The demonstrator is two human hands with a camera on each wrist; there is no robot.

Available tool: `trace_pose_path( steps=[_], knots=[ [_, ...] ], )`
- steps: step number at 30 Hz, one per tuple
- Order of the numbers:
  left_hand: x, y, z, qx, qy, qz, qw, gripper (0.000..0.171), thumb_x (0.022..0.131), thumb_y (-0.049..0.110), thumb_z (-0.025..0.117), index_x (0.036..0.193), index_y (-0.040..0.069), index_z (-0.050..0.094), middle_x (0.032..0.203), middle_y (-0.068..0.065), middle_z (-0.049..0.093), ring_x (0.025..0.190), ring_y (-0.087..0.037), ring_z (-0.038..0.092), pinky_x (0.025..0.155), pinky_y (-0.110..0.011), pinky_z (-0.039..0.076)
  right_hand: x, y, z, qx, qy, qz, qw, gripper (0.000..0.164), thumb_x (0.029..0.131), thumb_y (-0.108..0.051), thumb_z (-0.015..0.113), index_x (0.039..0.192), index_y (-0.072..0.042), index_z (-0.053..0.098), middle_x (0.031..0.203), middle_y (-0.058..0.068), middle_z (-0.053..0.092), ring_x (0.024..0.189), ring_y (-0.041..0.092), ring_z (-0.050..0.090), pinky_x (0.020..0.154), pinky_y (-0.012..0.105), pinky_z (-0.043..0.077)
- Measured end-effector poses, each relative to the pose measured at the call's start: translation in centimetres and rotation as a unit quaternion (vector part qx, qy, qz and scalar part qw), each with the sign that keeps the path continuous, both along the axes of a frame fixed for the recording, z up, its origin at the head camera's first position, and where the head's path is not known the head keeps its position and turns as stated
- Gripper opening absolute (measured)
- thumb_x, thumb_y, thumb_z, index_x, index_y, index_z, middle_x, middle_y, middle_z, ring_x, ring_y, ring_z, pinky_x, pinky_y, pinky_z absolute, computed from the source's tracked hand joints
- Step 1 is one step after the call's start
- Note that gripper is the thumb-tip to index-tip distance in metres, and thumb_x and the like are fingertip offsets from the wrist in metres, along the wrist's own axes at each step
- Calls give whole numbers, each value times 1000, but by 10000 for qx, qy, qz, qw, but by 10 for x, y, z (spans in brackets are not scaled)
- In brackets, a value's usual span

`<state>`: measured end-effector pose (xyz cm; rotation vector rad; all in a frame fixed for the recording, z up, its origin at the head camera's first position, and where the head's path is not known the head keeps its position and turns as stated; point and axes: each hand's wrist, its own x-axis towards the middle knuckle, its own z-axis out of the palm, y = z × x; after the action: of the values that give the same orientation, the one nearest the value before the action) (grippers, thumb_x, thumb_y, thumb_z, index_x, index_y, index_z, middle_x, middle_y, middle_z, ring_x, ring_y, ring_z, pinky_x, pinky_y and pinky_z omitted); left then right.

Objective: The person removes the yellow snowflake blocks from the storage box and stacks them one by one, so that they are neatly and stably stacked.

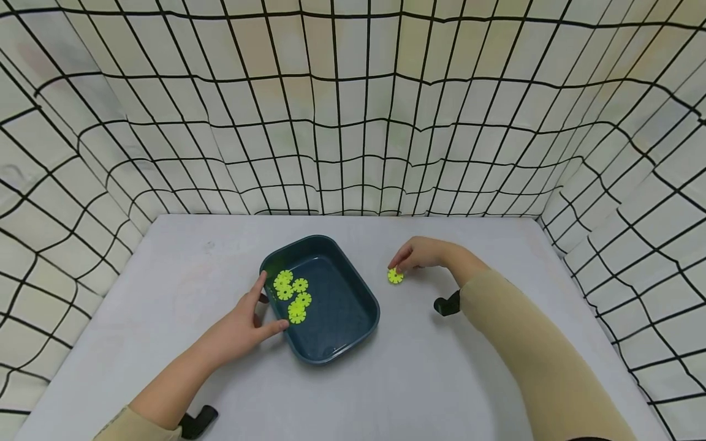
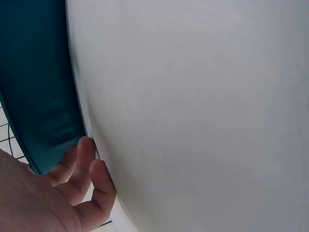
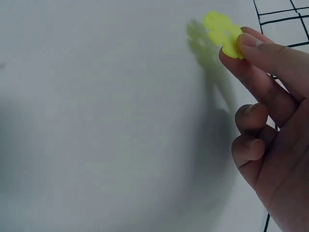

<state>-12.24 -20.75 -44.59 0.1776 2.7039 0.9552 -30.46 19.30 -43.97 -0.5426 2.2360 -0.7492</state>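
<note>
A dark blue-green rectangular tray (image 1: 347, 269) lies at an angle on the white table. Several yellow-green notched plastic discs (image 1: 297, 313) are grouped along its left inside. My left hand (image 1: 242, 327) touches the tray's left side, index finger and thumb spread along the rim. In the left wrist view the other fingers bend loosely against the outer wall of the tray (image 2: 38, 87). To the right of the tray, my right hand (image 1: 427, 254) pinches one notched disc (image 3: 222, 33) between thumb and forefinger, just above the table; its remaining fingers curl inward, as the right wrist view shows.
The white tabletop (image 1: 413, 380) extends around the tray. White panels with black netting (image 1: 353, 141) rise behind and on both sides of it. A black strap end (image 1: 448, 304) sticks out at the right wrist, another black piece (image 1: 198, 422) at the left.
</note>
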Motion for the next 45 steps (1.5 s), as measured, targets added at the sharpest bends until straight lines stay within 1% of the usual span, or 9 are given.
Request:
trace_pose_path(
  steps=[5, 9, 15, 22, 28, 35, 40, 45],
  knots=[
    [1, 1, 3, 1, -17, 11, 10000, 117, 85, 59, 70, 159, 16, -9, 138, -22, 45, 88, -20, 53, 68, -33, 44, 5, 10, -10, -102, 53, -107, 9999, 19, 93, -20, 70, 110, -20, 78, 106, -5, 72, 95, 15, 58, 89, 33, 44],
    [1, 1, 4, -24, -6, 26, 10000, 118, 84, 59, 70, 159, 16, -9, 137, -22, 45, 88, -20, 52, 67, -33, 44, 10, 12, -13, -231, 250, -159, 9993, 19, 93, -19, 70, 110, -18, 77, 105, -4, 72, 94, 14, 59, 89, 33, 45],
    [0, 1, 4, -49, -7, 33, 10000, 118, 84, 60, 70, 159, 16, -9, 137, -21, 45, 88, -20, 52, 67, -33, 44, 18, 9, -9, -214, 552, -167, 9981, 20, 93, -18, 70, 112, -15, 77, 102, -4, 72, 90, 13, 59, 84, 30, 47],
    [0, 0, 5, -106, -27, 40, 9999, 118, 84, 60, 70, 159, 16, -9, 139, -22, 45, 90, -21, 53, 68, -34, 45, 24, 10, -4, -178, 762, -226, 9967, 20, 92, -17, 71, 111, -15, 78, 102, -3, 72, 88, 15, 59, 80, 30, 48],
    [0, -1, 4, -94, -14, 47, 9999, 118, 84, 59, 71, 160, 15, -8, 139, -23, 45, 91, -22, 54, 68, -33, 45, 28, 16, -7, -178, 1029, -108, 9945, 23, 89, -12, 74, 112, -17, 77, 104, -2, 66, 91, 17, 57, 81, 31, 48],
    [1, -2, 3, -54, -5, 74, 10000, 118, 84, 59, 71, 160, 15, -8, 140, -24, 45, 91, -22, 54, 68, -33, 46, 35, 14, -8, -2, 1296, -32, 9916, 36, 86, -19, 79, 121, -22, 73, 106, 0, 59, 96, 19, 53, 83, 34, 45],
    [1, -2, 2, -44, 8, 71, 10000, 118, 83, 60, 71, 160, 15, -7, 140, -24, 44, 91, -22, 54, 68, -33, 45, 38, 13, -10, 64, 1396, -18, 9902, 39, 86, -20, 78, 124, -21, 72, 108, 1, 58, 97, 20, 52, 83, 34, 44],
    [1, 0, 1, -51, 73, 42, 10000, 119, 83, 59, 72, 160, 13, -7, 139, -25, 44, 89, -21, 53, 68, -33, 46, 37, 15, -14, 93, 1499, 20, 9887, 37, 87, -20, 78, 124, -19, 72, 106, 1, 58, 96, 19, 52, 83, 33, 44]
  ],
)
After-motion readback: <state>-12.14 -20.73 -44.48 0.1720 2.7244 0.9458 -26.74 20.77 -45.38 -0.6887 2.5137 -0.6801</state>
